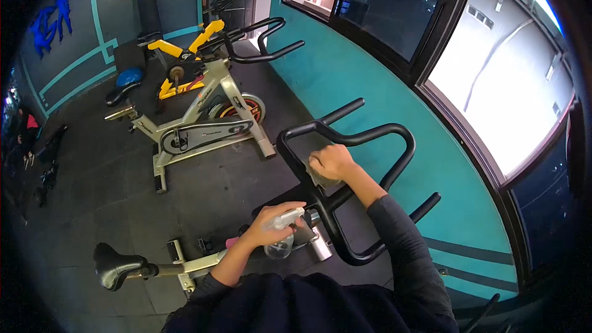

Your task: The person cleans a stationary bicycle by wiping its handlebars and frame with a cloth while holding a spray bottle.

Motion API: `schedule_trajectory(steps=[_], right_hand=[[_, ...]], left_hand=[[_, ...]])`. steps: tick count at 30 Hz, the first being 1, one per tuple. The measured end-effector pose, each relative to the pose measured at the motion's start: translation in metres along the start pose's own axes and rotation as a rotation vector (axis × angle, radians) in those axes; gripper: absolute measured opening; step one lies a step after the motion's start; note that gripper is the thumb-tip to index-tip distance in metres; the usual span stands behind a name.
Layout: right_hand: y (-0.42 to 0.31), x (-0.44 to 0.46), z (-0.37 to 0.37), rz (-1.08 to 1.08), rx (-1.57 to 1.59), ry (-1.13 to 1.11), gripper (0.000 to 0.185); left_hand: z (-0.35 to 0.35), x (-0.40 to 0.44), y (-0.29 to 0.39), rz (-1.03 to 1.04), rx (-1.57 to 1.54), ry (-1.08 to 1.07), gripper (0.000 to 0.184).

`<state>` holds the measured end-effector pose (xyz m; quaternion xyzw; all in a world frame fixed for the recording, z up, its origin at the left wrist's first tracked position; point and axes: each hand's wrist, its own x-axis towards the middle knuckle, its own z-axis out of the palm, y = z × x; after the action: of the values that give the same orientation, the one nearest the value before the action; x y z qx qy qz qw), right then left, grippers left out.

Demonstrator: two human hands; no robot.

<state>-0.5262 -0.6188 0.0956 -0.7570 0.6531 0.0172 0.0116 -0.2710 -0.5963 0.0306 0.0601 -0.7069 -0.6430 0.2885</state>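
My left hand (262,227) is wrapped round a clear spray bottle (280,248) with a white trigger head, held beside the stem of the exercise bike's handlebar. A greyish cloth (322,180) is bunched under my right hand (333,161), whose fingers are curled over it. That hand presses the cloth against the left part of the black handlebar (394,132), near its centre bracket. The bike's frame (206,263) runs beneath my left forearm to a black saddle (117,266). My palms hide part of both held things.
Another silver exercise bike (206,134) stands ahead, with a yellow one (185,55) behind it. A teal wall (370,108) with sliding windows (394,6) runs along the right. A blue half-ball (129,76) lies farther back, and a person (29,126) is at the far left.
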Motion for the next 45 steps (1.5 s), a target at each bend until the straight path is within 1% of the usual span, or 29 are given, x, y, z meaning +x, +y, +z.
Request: schedule_trajectory(steps=[1, 2, 3, 5, 6, 7, 9, 13, 15, 16, 18, 19, 21, 22, 24, 25, 27, 29, 32, 34, 35, 37, 38, 40, 41, 43, 44, 45], right_hand=[[-0.003, 0.007, -0.004, 0.127, -0.056, -0.128, 0.047], [0.003, 0.015, 0.0, 0.162, -0.055, -0.208, 0.053], [0.005, 0.018, 0.004, 0.165, -0.045, -0.215, 0.053], [0.008, 0.027, 0.007, 0.253, 0.037, -0.226, 0.053], [0.007, 0.033, 0.004, 0.304, 0.07, -0.308, 0.051], [0.013, 0.043, 0.01, 0.298, 0.067, -0.302, 0.051], [0.019, 0.061, 0.015, 0.36, 0.25, -0.691, 0.051], [0.008, 0.058, -0.004, 0.423, 0.28, -0.745, 0.049], [-0.002, 0.049, -0.016, 0.442, 0.287, -0.698, 0.051], [-0.001, 0.048, -0.01, 0.443, 0.287, -0.699, 0.051], [-0.001, 0.044, 0.0, 0.474, 0.189, -0.455, 0.052], [-0.004, 0.037, -0.001, 0.475, 0.189, -0.45, 0.052], [-0.012, 0.019, -0.005, 0.356, 0.022, -0.253, 0.044], [-0.018, 0.01, -0.004, 0.35, 0.019, -0.25, 0.044], [-0.028, -0.011, 0.004, 0.211, -0.058, -0.007, 0.044], [-0.027, -0.022, 0.014, 0.215, -0.06, -0.007, 0.044], [-0.026, -0.042, 0.028, 0.005, -0.105, 0.412, 0.04], [-0.023, -0.05, 0.026, -0.002, -0.091, 0.374, 0.038], [-0.022, -0.046, 0.018, -0.04, -0.034, 0.436, 0.037], [-0.022, -0.026, 0.008, 0.08, 0.002, 0.14, 0.037], [-0.024, -0.017, 0.002, 0.081, 0.007, 0.14, 0.037], [-0.027, 0.004, -0.013, 0.278, 0.001, -0.216, 0.04], [-0.023, 0.014, -0.013, 0.268, 0.007, -0.224, 0.04], [-0.008, 0.033, -0.002, 0.238, 0.018, -0.367, 0.049], [0.0, 0.042, 0.004, 0.227, 0.02, -0.369, 0.049], [0.015, 0.058, 0.016, 0.239, 0.236, -0.674, 0.046], [0.021, 0.062, 0.019, 0.299, 0.256, -0.672, 0.046], [0.022, 0.066, 0.02, 0.285, 0.254, -0.67, 0.046]], left_hand=[[0.0, -0.001, 0.0, 0.027, 0.015, 0.008, 0.064], [0.0, -0.001, -0.001, 0.016, 0.013, 0.008, 0.064], [0.0, -0.002, -0.002, 0.014, 0.019, 0.025, 0.064], [0.001, -0.001, -0.005, 0.018, 0.026, 0.04, 0.064], [0.001, -0.002, -0.007, 0.044, 0.067, 0.057, 0.064], [0.0, -0.003, -0.01, 0.072, 0.113, 0.075, 0.064], [0.001, -0.005, -0.015, 0.092, 0.12, 0.095, 0.064], [0.002, -0.006, -0.018, 0.111, 0.133, 0.131, 0.063], [0.002, -0.007, -0.014, 0.108, 0.166, 0.144, 0.064], [0.002, -0.007, -0.012, 0.109, 0.203, 0.155, 0.064], [0.002, -0.007, -0.015, 0.113, 0.19, 0.159, 0.064], [0.002, -0.007, -0.017, 0.118, 0.179, 0.164, 0.064], [0.003, -0.006, -0.018, 0.122, 0.162, 0.167, 0.064], [0.003, -0.008, -0.018, 0.116, 0.143, 0.168, 0.064], [0.002, -0.008, -0.014, 0.12, 0.15, 0.17, 0.065], [0.004, -0.008, -0.013, 0.122, 0.15, 0.165, 0.065], [0.004, -0.007, -0.01, 0.104, 0.177, 0.158, 0.065], [0.004, -0.006, -0.008, 0.082, 0.209, 0.157, 0.065], [0.004, -0.006, -0.009, 0.069, 0.193, 0.157, 0.065], [0.003, -0.007, -0.012, 0.06, 0.216, 0.146, 0.066], [0.002, -0.006, -0.013, 0.056, 0.219, 0.144, 0.066], [0.0, -0.006, -0.016, 0.098, 0.225, 0.14, 0.066], [0.0, -0.007, -0.015, 0.087, 0.225, 0.148, 0.066], [0.001, -0.007, -0.013, 0.076, 0.185, 0.137, 0.066], [0.001, -0.007, -0.014, 0.071, 0.19, 0.145, 0.066], [-0.001, -0.007, -0.016, 0.113, 0.181, 0.128, 0.067], [-0.002, -0.007, -0.016, 0.094, 0.173, 0.119, 0.067], [-0.003, -0.008, -0.015, 0.092, 0.182, 0.129, 0.067]])
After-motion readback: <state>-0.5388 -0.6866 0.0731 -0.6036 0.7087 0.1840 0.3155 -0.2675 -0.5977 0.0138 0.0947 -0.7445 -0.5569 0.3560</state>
